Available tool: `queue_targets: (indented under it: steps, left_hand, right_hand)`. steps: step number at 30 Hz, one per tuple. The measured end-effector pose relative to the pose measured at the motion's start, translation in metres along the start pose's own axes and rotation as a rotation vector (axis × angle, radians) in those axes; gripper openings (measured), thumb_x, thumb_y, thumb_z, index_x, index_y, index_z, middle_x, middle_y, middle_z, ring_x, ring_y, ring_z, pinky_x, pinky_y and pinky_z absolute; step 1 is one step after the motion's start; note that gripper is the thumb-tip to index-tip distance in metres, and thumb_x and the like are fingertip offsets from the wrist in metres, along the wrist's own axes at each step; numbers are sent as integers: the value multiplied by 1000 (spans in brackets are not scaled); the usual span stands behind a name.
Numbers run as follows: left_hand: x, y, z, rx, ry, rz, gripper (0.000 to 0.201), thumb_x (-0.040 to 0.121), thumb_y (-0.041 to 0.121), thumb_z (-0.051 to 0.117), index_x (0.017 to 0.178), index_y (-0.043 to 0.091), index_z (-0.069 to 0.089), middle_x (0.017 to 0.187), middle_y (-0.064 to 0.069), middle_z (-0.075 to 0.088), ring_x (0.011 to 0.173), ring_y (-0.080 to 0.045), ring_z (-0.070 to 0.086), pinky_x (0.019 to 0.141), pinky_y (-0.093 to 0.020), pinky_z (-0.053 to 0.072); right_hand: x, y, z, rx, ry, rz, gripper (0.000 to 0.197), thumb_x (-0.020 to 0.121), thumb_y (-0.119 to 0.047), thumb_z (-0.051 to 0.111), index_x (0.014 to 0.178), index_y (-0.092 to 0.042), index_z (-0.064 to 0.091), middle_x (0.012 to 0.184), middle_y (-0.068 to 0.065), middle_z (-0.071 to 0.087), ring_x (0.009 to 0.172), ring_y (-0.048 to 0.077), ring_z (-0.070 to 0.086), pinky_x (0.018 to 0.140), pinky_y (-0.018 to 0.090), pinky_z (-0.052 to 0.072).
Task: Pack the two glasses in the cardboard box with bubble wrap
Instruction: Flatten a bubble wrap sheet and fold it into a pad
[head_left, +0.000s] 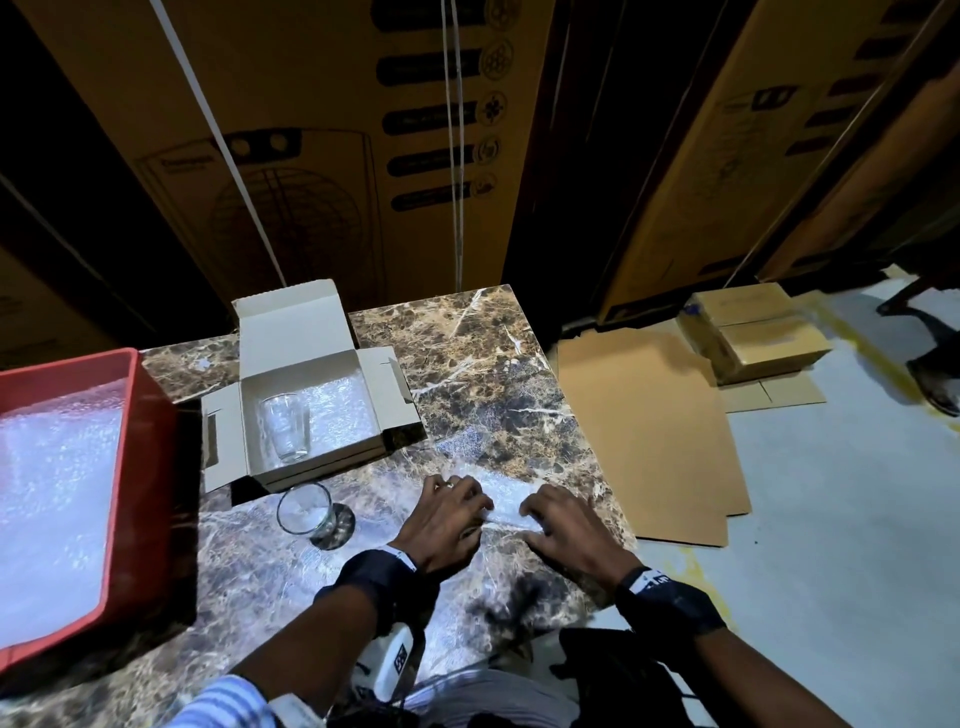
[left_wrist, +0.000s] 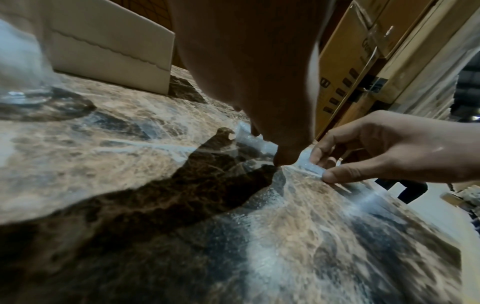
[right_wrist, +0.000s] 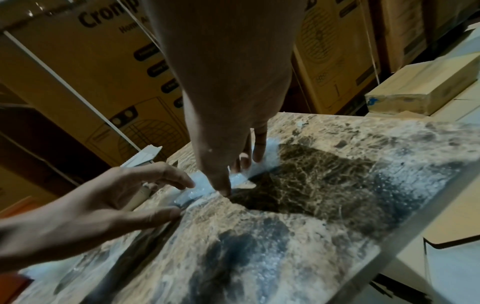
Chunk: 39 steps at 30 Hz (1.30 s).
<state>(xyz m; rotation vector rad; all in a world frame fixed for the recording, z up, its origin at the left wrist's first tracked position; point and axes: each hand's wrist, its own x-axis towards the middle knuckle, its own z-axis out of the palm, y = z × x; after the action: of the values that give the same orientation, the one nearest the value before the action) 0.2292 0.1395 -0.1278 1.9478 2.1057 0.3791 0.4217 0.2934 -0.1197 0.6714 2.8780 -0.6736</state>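
Two hands meet over a bubble wrap sheet (head_left: 467, 457) lying flat on the marble table (head_left: 467, 353), near its front right part. Left hand (head_left: 447, 519) pinches a raised fold of the sheet, thumb and fingers curled on it; right hand (head_left: 566, 525) pinches the same fold just beside it, and the left wrist view shows its thumb and forefinger closed on the plastic edge. The rest of the sheet stays spread on the table toward the person.

One glass (head_left: 285, 434) lies on its side inside the open cardboard box (head_left: 306, 374), on the left of the box, on a bubble wrap lining (head_left: 343, 410). Box flaps are open, lid flap up at the back. Second glass (head_left: 306, 512) stands upright on the table, just in front of the box and left of the left hand, apart from it.

Red tray (head_left: 150, 467) at the table's left edge holds more bubble wrap. Large printed cartons (head_left: 311, 130) stand behind the table. Flat cardboard sheets (head_left: 649, 426) and small brown boxes (head_left: 753, 332) lie on the floor to the right.
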Motion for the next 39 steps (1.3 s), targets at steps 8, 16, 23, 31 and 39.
queue_targets:
  steps: [8,16,23,31,39]
  left_hand:
    - [2,-7,0,-30,-19,-81,38,89,34,34,113,21,61,114,-2,53,97,-26,53,85,-39,28]
    - [8,-16,-2,16,-3,-84,29,79,29,47,100,25,66,98,4,57,86,-24,58,78,-38,27]
    - [13,-36,-9,-144,0,-137,33,93,33,44,119,25,63,114,3,68,109,-22,58,88,-35,20]
    - [14,-35,-3,-440,68,-360,49,101,29,58,142,32,33,85,10,61,91,-23,59,97,-45,38]
    - [26,-31,4,-467,125,-480,61,94,34,66,141,31,27,80,4,66,79,-25,63,84,-47,52]
  right_hand:
    - [0,0,0,84,35,31,18,100,-28,45,97,-21,61,95,-5,58,85,15,53,78,41,51]
    - [-4,0,-3,187,-24,0,15,103,-33,44,98,-26,57,94,-10,57,85,9,53,75,31,44]
    - [-13,6,-3,91,17,24,8,97,-23,56,104,-20,57,93,-11,42,84,7,42,75,24,33]
    - [-11,24,-18,269,-1,92,14,101,-31,55,98,-24,67,92,-14,58,83,3,52,73,27,37]
    - [-5,30,-29,426,-5,249,17,99,-22,61,87,-23,73,68,-18,62,61,-9,53,61,19,39]
